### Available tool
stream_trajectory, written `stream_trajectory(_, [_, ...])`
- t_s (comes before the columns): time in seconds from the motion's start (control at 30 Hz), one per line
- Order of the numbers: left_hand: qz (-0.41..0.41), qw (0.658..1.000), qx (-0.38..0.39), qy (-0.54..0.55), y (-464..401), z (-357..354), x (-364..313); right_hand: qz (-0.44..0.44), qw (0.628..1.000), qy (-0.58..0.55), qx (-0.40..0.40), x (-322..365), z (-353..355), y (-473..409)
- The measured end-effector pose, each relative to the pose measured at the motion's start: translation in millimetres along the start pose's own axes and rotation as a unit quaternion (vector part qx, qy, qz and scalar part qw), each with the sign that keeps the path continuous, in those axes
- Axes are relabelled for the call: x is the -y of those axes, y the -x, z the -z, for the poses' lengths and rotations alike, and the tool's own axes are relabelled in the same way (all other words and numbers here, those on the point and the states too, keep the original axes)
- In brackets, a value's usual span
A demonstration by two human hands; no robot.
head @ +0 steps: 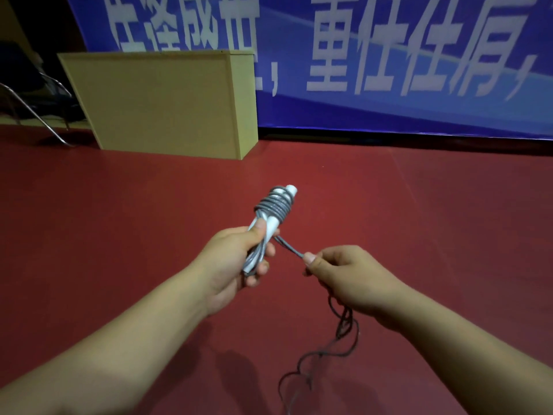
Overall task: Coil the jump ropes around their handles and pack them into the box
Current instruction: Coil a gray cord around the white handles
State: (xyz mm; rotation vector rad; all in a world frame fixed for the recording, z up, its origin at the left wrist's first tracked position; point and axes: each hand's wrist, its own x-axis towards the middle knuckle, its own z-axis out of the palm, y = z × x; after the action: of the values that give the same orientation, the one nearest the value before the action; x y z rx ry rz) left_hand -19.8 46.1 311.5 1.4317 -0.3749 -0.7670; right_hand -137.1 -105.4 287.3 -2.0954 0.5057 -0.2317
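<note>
Loose grey rope (326, 351) trails down below the right hand (347, 277), which pinches a strand of it between thumb and fingers. Just left of it, apart, the left hand (236, 259) grips the two white handles (273, 223) held together, their far ends wound with several grey turns. A short taut strand runs between both hands. Beyond the left hand a tan box (167, 103) stands on the red floor (419, 205), against a blue banner (389, 55).

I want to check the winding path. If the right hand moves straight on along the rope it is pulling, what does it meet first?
Probably the left hand, which holds the two white handles. The right hand pinches the grey rope, which runs straight to them. Depth is unclear.
</note>
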Motion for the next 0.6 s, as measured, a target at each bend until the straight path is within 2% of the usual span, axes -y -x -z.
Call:
stream_trajectory(0.23, [-0.001,0.997,-0.073,-0.032,-6,8,4,0.028,0.991,0.095,-0.087,-1,1,-4])
stream_trajectory(0.3, [-0.021,0.991,-0.097,-0.088,-9,8,8,0.037,0.990,0.104,-0.085,0,2,-4])
stream_trajectory(0.37, [-0.071,0.962,-0.126,-0.231,-12,10,14,0.042,0.991,0.116,-0.057,2,3,-2])
stream_trajectory(0.47, [-0.162,0.879,-0.155,-0.421,-17,16,22,0.037,0.990,0.134,-0.004,6,4,2])
stream_trajectory(0.53, [-0.182,0.857,-0.157,-0.455,-19,18,25,0.016,0.995,0.097,0.008,7,6,3])
stream_trajectory(0.6, [-0.192,0.840,-0.168,-0.480,-23,19,27,-0.040,0.999,-0.006,0.028,9,8,3])
